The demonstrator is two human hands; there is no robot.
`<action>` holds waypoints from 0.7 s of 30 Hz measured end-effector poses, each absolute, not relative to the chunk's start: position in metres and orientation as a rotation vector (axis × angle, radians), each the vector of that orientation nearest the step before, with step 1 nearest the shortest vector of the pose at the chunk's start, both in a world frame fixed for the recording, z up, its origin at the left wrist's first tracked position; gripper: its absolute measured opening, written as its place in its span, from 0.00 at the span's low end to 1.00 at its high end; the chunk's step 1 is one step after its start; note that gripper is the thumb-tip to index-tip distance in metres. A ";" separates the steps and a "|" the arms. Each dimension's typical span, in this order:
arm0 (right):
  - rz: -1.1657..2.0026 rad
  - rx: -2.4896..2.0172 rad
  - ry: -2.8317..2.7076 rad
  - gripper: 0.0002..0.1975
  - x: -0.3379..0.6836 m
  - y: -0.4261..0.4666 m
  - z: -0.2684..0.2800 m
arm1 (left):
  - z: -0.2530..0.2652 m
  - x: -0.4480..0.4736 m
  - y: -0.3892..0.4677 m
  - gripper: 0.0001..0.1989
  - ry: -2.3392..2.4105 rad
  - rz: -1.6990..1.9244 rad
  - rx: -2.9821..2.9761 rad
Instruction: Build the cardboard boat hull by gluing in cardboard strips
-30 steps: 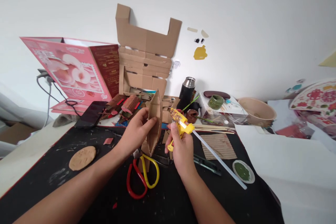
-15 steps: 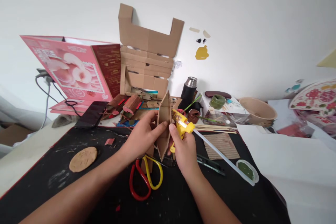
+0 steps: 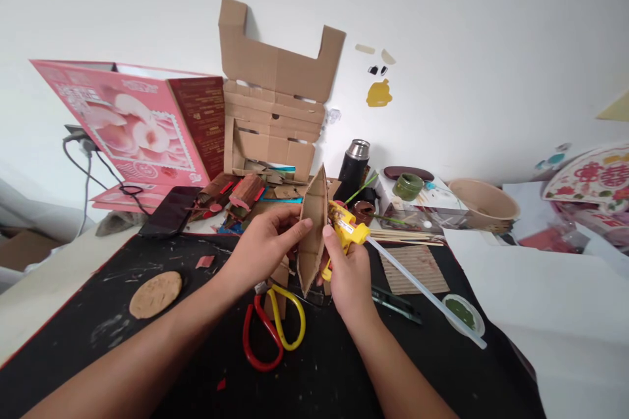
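Note:
A small boat-shaped cardboard piece [image 3: 313,236], pointed at both ends, stands on end between my hands. My left hand [image 3: 268,242] grips its left side, the thumb lying against its inner face. Closed round a yellow hot glue gun [image 3: 348,233], my right hand [image 3: 346,272] is at the piece's right side, its thumb close to the cardboard edge. A long clear glue stick [image 3: 422,288] sticks out of the gun's back towards the lower right. The gun's nozzle is hidden behind the cardboard. Below the hands lie scissors [image 3: 263,334] with one red and one yellow handle.
A round clay disc [image 3: 156,294] lies at left, near a black phone [image 3: 167,211]. To the right are corrugated cardboard [image 3: 413,269], a dark green cutter [image 3: 397,306] and a lid with green paint [image 3: 462,314]. Behind stand a black thermos [image 3: 354,167] and a pink box [image 3: 137,124].
The cardboard piece and glue gun have shifted slightly right, and the piece tilts more to the right. My left thumb sits a little higher on it. The view has moved slightly.

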State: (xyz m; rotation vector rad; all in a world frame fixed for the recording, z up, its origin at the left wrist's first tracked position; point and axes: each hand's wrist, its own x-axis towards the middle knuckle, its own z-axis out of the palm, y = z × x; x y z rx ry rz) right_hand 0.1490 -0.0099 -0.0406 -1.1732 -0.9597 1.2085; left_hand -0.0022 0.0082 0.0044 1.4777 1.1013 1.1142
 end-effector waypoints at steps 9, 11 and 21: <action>1.165 -1.168 -0.964 0.26 0.148 -0.010 -0.037 | 0.006 -0.003 0.007 0.19 1.120 1.097 1.525; 1.143 -1.151 -0.973 0.25 0.148 -0.010 -0.035 | 0.006 -0.003 0.007 0.19 1.127 1.096 1.539; 1.119 -1.148 -0.990 0.25 0.148 -0.011 -0.034 | 0.006 -0.003 0.007 0.20 1.138 1.105 1.526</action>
